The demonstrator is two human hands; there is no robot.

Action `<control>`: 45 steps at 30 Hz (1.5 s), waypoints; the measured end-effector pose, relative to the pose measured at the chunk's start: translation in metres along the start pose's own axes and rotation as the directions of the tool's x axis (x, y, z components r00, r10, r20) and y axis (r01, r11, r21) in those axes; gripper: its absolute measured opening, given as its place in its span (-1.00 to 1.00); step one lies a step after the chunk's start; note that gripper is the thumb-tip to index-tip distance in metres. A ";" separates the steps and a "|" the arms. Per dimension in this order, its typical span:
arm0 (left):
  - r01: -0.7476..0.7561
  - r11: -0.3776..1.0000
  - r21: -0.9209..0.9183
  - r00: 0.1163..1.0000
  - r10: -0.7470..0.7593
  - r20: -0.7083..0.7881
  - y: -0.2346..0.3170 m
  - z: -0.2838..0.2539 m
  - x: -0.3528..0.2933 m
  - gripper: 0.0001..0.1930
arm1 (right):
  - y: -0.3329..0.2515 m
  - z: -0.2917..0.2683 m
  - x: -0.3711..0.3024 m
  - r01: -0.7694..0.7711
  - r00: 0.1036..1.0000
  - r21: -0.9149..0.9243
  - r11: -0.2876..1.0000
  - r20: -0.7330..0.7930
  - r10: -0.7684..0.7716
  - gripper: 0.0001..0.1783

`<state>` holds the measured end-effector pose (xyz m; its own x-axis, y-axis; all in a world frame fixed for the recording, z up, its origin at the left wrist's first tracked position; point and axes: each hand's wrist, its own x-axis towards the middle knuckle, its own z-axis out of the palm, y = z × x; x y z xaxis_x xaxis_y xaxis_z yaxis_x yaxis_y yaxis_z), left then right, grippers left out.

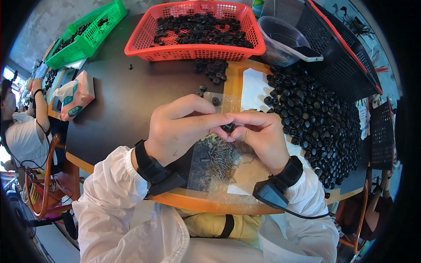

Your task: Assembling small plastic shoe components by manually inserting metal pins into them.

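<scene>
Both hands meet over the near middle of the table, pinching one small black plastic part (228,127) between their fingertips. My left hand (180,125) grips it from the left, and my right hand (262,135) closes on it from the right. Fingers cover most of the part, so its full shape is hidden. Beneath the hands lies a heap of metal screws (221,160) on a clear plastic sheet (199,175). To the right spreads a large pile of black round-topped plastic parts (313,127). Several black discs (215,72) lie beyond the hands.
A red basket (197,53) of black discs stands at the back. Beside it are a clear tub (278,33), a phone (308,53) and a tilted black crate (340,57). At left are a tissue pack (78,96), a green basket (87,44) and a seated person (28,131).
</scene>
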<state>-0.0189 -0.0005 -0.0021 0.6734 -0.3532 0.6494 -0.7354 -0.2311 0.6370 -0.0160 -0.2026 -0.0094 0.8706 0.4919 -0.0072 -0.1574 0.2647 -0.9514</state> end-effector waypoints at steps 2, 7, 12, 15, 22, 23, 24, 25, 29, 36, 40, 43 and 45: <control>-0.021 0.996 0.088 1.000 0.020 0.016 0.000 0.000 0.000 -0.70 | -0.001 0.000 0.000 0.011 0.995 -0.222 0.975 -0.099 -0.033 -0.69; -0.003 0.989 0.149 0.994 0.019 -0.105 0.001 0.006 0.001 -0.64 | 0.000 0.009 -0.005 0.096 0.966 -0.322 0.942 -0.197 -0.166 -0.72; -0.016 0.981 0.194 0.993 0.038 -0.115 0.006 0.005 0.001 -0.61 | -0.001 0.017 -0.009 0.135 0.934 -0.346 0.929 -0.268 -0.236 -0.72; 0.006 0.973 0.229 0.995 0.017 -0.097 0.007 0.003 0.001 -0.63 | 0.000 0.016 -0.009 0.144 0.920 -0.343 0.928 -0.299 -0.253 -0.72; -0.020 0.974 0.225 0.996 0.037 -0.075 -0.004 0.001 0.000 -0.61 | 0.000 0.009 -0.003 0.067 0.965 -0.222 0.973 -0.233 -0.119 -0.74; -0.019 0.974 0.224 0.997 0.037 -0.074 -0.004 0.001 0.000 -0.61 | 0.001 0.007 -0.003 0.049 0.974 -0.203 0.978 -0.207 -0.092 -0.71; -0.024 0.978 0.209 0.998 0.036 -0.058 -0.004 0.001 0.001 -0.62 | -0.001 0.004 -0.002 0.049 0.974 -0.202 0.978 -0.208 -0.092 -0.71; -0.028 0.981 0.193 0.999 0.036 -0.041 -0.004 0.001 0.001 -0.63 | -0.003 0.001 -0.001 0.006 0.988 -0.143 0.990 -0.151 -0.028 -0.68; -0.002 0.994 0.114 1.000 0.004 -0.012 -0.006 0.003 0.001 -0.65 | -0.013 0.003 0.000 -0.161 0.986 0.052 0.986 -0.039 0.163 -0.59; 0.052 0.998 -0.036 0.998 -0.051 0.033 -0.005 0.004 0.001 -0.65 | -0.017 -0.009 0.003 -0.204 0.974 -0.028 0.978 0.092 0.206 -0.60; 0.041 0.989 -0.143 0.999 -0.040 0.010 -0.007 0.007 0.000 -0.69 | -0.012 -0.007 0.002 -0.175 0.982 -0.024 0.984 0.063 0.176 -0.63; 0.089 0.983 -0.159 0.996 -0.085 0.034 -0.003 0.007 -0.003 -0.73 | -0.007 -0.006 0.001 -0.091 0.994 -0.036 0.995 0.050 0.093 -0.65; 0.119 0.981 -0.155 0.992 -0.113 0.051 0.001 0.009 -0.005 -0.75 | -0.001 -0.007 0.000 -0.034 0.998 -0.071 0.997 0.045 0.037 -0.67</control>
<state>-0.0234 -0.0070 -0.0081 0.7473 -0.3709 0.5513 -0.6293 -0.1286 0.7664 -0.0123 -0.2084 -0.0106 0.8425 0.5379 -0.0284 -0.1531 0.1887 -0.9700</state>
